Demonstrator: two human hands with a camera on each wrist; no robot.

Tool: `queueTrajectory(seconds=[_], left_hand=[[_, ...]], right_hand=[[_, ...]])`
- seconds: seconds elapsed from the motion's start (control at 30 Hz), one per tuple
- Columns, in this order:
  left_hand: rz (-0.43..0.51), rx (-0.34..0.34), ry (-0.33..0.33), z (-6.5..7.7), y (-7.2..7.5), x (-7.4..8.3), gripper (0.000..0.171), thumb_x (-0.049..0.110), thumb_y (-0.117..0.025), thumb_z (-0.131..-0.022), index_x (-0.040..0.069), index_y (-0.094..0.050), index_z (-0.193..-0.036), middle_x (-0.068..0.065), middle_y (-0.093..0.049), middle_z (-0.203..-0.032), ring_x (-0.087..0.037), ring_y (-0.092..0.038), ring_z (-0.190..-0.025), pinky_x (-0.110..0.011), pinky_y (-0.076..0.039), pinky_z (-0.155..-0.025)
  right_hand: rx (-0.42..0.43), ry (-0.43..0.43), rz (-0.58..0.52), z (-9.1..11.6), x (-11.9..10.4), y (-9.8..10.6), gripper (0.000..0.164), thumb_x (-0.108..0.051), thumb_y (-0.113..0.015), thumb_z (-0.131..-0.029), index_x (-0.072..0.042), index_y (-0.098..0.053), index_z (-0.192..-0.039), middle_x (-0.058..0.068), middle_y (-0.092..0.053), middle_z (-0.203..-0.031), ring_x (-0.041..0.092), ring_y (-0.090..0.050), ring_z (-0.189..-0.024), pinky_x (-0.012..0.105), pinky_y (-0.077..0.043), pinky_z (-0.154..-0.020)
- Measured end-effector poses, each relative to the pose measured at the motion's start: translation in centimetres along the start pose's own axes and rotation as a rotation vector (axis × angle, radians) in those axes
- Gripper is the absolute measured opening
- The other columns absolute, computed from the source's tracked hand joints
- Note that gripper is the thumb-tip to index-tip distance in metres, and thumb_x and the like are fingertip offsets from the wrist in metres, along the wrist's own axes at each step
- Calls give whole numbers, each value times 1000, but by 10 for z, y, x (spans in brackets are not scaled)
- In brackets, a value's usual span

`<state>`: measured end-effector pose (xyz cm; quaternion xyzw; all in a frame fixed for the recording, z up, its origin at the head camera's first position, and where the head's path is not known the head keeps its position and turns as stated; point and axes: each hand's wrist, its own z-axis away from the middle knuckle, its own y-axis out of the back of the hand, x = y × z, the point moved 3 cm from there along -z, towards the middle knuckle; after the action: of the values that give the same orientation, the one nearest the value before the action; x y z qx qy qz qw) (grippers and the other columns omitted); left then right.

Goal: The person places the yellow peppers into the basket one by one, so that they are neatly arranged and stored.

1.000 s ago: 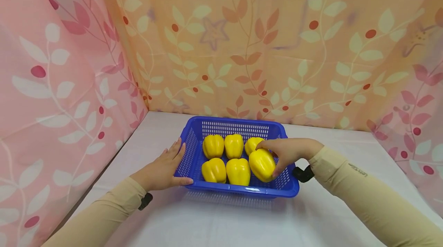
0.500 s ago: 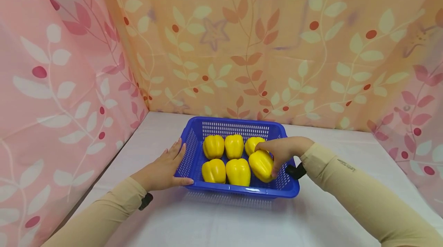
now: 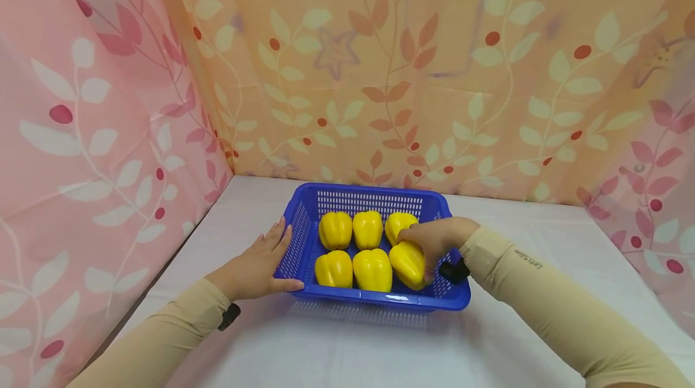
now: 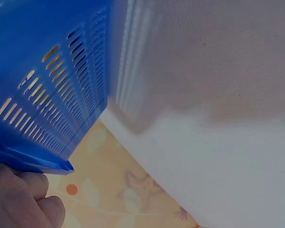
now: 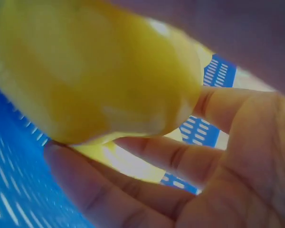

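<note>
A blue plastic basket (image 3: 374, 297) holds several yellow bell peppers (image 3: 371, 270) in two rows. My right hand (image 3: 434, 243) grips the front-right yellow bell pepper (image 3: 407, 264), which sits tilted inside the basket. In the right wrist view this bell pepper (image 5: 99, 71) fills the upper left, with fingers (image 5: 171, 156) reaching beneath and beside it. My left hand (image 3: 257, 264) rests on the basket's left rim, fingers extended and thumb along the front corner. Bent knuckles of the left hand (image 4: 23, 199) show by the rim in the left wrist view; its fingertips are hidden there.
The basket stands on a white-covered table (image 3: 326, 352). A patterned orange curtain (image 3: 347, 74) hangs behind it, and a pink one (image 3: 108, 134) closes off the left side. Slotted basket walls (image 4: 61, 80) surround the peppers.
My right hand has moved slightly left and settled the front-right bell pepper a little lower in the basket. The neighbouring front peppers have shifted slightly left. My left hand stays put.
</note>
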<state>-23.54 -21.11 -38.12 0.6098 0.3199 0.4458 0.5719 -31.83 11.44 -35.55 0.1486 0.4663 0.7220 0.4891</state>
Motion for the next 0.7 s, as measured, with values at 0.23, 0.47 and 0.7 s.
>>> queueTrajectory(seconds=[0.23, 0.47, 0.7], left_hand=[[4, -6, 4, 0, 0, 0, 115, 80, -42, -70, 1, -5, -146, -17, 6, -152, -32, -2, -139, -50, -12, -109], [3, -8, 0, 0, 0, 0, 116, 80, -41, -70, 1, -4, -146, -17, 6, -152, -32, -2, -139, -51, -12, -109], [2, -2, -3, 0, -1, 0, 116, 80, -42, -70, 1, -4, -145, -17, 6, -152, -32, -2, -139, -51, -12, -109]], right_hand=[[-35, -33, 8, -8, 2, -10, 82, -28, -86, -59, -27, -46, -130, 0, -54, -119, 24, -50, -105, 51, -40, -95], [-41, -60, -46, -11, 4, -13, 85, -28, -86, -57, -25, -46, -132, -3, -56, -109, 24, -51, -101, 52, -40, -95], [-57, -96, -96, -11, 5, -15, 99, -34, -85, -54, -22, -37, -140, 3, -54, -118, 27, -49, -106, 54, -36, -97]])
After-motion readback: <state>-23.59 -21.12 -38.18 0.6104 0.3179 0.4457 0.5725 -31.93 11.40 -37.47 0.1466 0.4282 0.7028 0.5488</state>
